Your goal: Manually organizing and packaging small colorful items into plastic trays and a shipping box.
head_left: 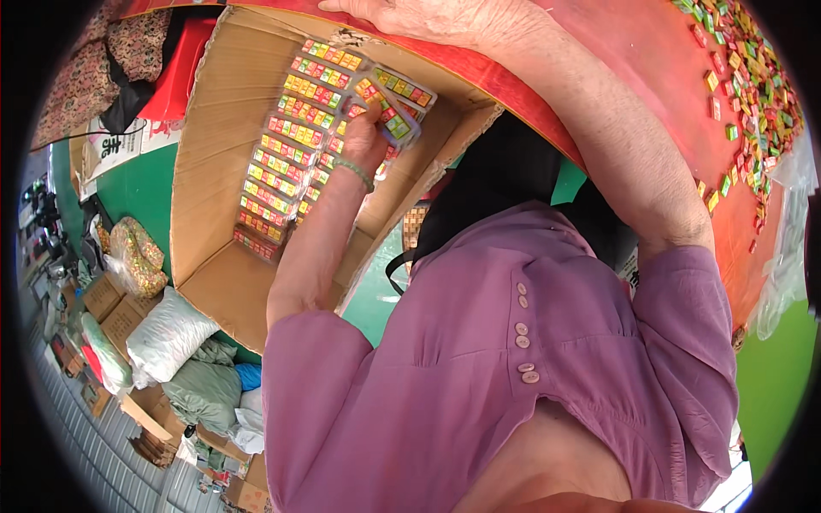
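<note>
My left hand (363, 144), with a bead bracelet at the wrist, reaches into an open cardboard box (209, 145). Its fingers are closed on the end of a clear plastic tray (400, 126) filled with small red, yellow and green packs. That tray lies tilted across other filled trays. Beneath and beside it, rows of similar trays (278, 162) line the box. My right hand (428, 19) rests along the edge of the red table (624, 77), fingers stretched out and partly cut off by the picture's upper edge. Nothing shows in its grasp.
Many loose small packs (761, 111) are scattered on the table at right, beside a clear plastic bag (782, 256). To the left are a red stool (178, 73), a bag of coloured pieces (137, 256), a white sack (171, 335) and several cardboard boxes (103, 295).
</note>
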The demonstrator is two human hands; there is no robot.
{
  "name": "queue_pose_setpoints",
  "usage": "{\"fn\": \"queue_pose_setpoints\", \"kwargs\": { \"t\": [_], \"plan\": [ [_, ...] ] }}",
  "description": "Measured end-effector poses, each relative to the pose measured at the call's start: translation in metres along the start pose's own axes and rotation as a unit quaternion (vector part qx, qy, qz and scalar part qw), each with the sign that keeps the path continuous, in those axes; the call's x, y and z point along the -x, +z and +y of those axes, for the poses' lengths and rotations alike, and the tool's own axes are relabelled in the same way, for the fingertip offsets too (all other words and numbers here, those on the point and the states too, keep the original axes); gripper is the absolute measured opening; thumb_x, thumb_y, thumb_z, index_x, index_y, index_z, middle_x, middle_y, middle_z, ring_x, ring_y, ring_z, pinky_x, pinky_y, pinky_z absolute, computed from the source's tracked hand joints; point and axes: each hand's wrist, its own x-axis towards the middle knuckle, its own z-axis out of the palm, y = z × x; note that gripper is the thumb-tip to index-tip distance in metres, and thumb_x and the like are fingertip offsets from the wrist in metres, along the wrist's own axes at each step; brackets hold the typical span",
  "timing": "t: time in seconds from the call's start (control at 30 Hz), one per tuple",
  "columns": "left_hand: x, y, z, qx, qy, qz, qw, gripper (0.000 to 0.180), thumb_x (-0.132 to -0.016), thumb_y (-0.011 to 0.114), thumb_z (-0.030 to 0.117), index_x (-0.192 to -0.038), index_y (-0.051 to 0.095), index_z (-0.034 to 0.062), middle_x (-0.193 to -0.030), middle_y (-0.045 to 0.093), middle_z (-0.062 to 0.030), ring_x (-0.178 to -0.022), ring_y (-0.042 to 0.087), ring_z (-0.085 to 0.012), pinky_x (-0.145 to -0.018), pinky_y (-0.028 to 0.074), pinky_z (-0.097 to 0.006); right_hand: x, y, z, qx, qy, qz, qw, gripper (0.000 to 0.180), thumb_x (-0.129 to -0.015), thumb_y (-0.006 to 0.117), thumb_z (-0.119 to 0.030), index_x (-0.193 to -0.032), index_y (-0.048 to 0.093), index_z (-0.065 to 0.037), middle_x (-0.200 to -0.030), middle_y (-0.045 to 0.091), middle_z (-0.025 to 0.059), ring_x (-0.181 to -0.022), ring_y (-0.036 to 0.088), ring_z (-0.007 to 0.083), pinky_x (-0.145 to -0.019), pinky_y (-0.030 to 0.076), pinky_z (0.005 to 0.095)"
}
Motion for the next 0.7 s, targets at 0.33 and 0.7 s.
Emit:
{"fn": "queue_pose_setpoints", "kwargs": {
  "t": [0.33,0.7],
  "plan": [
    [-0.052,-0.006,-0.028,0.048,-0.008,-0.002,0.999,0.033,-0.1,0.048,0.014,-0.13,0.049,-0.0001,-0.126,0.06,-0.0148,-0.115,0.057,-0.0308,-0.105,0.043,-0.051,-0.006,-0.001,-0.001,-0.011,0.024,-0.017,1.0,0.015,-0.085,0.064,-0.014,-0.081,0.058,-0.001,-0.084,0.059,0.0182,-0.084,0.061,0.0383,-0.077,0.05,0.0459],
    [-0.063,0.007,-0.026,0.073,-0.06,0.108,0.99,0.027,-0.099,0.054,0.012,-0.124,0.052,0.0006,-0.114,0.063,-0.0152,-0.096,0.064,-0.0316,-0.078,0.056,-0.057,-0.009,-0.003,-0.004,-0.028,0.045,-0.046,0.998,0.015,-0.088,0.062,-0.015,-0.083,0.059,0.0,-0.083,0.059,0.0174,-0.083,0.061,0.0363,-0.076,0.05,0.0449]
  ]
}}
